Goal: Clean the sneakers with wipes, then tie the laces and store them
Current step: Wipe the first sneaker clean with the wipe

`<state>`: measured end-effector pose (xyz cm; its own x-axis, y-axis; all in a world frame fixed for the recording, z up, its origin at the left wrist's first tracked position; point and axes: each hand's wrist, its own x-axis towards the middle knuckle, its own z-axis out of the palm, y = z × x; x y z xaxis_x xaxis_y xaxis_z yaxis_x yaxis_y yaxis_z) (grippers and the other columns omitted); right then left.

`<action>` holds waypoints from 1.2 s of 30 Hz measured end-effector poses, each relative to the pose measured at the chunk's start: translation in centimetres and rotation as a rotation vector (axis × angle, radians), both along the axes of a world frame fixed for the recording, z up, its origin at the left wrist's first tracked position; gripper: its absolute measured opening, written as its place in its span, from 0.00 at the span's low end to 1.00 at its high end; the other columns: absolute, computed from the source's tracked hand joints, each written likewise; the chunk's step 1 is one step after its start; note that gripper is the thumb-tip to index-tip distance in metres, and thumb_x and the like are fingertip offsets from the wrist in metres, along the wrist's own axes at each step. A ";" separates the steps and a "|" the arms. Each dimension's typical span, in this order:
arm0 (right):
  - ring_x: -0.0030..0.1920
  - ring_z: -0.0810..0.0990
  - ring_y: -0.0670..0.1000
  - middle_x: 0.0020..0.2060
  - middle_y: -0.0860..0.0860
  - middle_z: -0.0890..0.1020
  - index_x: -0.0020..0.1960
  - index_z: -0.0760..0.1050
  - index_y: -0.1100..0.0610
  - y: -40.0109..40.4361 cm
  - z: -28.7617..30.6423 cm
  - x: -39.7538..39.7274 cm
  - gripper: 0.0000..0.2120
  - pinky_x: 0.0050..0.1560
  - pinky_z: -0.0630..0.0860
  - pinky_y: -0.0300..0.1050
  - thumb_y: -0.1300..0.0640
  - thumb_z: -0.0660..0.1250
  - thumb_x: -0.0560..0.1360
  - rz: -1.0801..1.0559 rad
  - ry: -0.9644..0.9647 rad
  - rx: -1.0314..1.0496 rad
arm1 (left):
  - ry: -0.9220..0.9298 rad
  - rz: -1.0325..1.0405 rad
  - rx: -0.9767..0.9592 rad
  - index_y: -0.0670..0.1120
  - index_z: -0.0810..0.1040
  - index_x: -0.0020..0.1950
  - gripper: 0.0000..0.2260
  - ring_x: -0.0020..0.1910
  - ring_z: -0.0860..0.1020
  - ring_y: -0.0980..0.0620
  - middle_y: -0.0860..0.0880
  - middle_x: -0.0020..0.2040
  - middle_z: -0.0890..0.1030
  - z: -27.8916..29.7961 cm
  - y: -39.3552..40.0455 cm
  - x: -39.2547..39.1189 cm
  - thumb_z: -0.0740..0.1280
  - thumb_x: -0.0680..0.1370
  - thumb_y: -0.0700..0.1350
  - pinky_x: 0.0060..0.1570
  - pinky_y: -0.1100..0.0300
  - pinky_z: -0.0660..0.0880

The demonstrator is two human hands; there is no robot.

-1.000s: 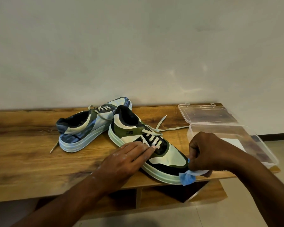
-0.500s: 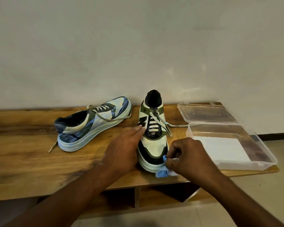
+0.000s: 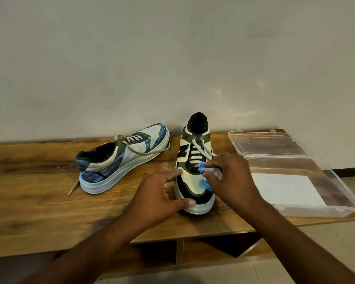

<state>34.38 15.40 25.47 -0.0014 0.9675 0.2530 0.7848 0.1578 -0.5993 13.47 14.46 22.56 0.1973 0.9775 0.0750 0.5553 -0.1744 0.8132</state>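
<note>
A green, cream and black sneaker (image 3: 190, 177) stands on the wooden bench (image 3: 39, 191), toe towards me, laces untied. My right hand (image 3: 232, 177) pinches a crumpled blue-white wipe (image 3: 205, 174) against the top of its toe area, just below the laces. At the shoe's left side my left hand (image 3: 158, 193) holds it steady, with the fingers along the side and the thumb at the toe sole. The second sneaker (image 3: 123, 158) lies to the left, heel towards me, its laces loose on the wood.
An open clear plastic box (image 3: 342, 193) with white wipes inside sits at the bench's right end, its lid (image 3: 264, 144) folded back behind it. A plain wall rises behind the bench. Open compartments lie below the bench top.
The near sneaker was turned from angled to toe-first. My right hand moved the wipe from the toe's front edge up onto the top of the shoe; my left hand slid down to the toe.
</note>
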 end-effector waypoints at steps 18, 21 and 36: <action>0.51 0.81 0.44 0.53 0.48 0.85 0.56 0.87 0.53 -0.3 2.7 -0.9 0.10 0.55 0.79 0.37 0.61 0.73 0.76 0.309 -0.304 -0.166 | 0.036 0.039 0.033 0.54 0.78 0.71 0.43 0.67 0.76 0.61 0.58 0.69 0.79 -0.6 -0.1 0.5 0.84 0.57 0.61 0.66 0.53 0.77; 0.45 0.78 0.42 0.51 0.50 0.87 0.52 0.88 0.55 -0.2 2.6 0.8 0.09 0.46 0.69 0.25 0.63 0.73 0.75 0.188 -0.251 -0.083 | -0.011 0.018 0.000 0.54 0.77 0.73 0.44 0.69 0.75 0.61 0.58 0.71 0.78 -0.6 0.1 0.1 0.84 0.59 0.62 0.67 0.52 0.77; 0.50 0.79 0.45 0.54 0.45 0.79 0.58 0.84 0.49 -6.6 -1.0 -1.1 0.14 0.46 0.82 0.39 0.58 0.77 0.73 0.453 -0.293 0.100 | 0.187 -0.225 0.179 0.57 0.81 0.69 0.18 0.77 0.66 0.56 0.59 0.78 0.69 0.3 1.9 0.1 0.70 0.81 0.41 0.76 0.48 0.67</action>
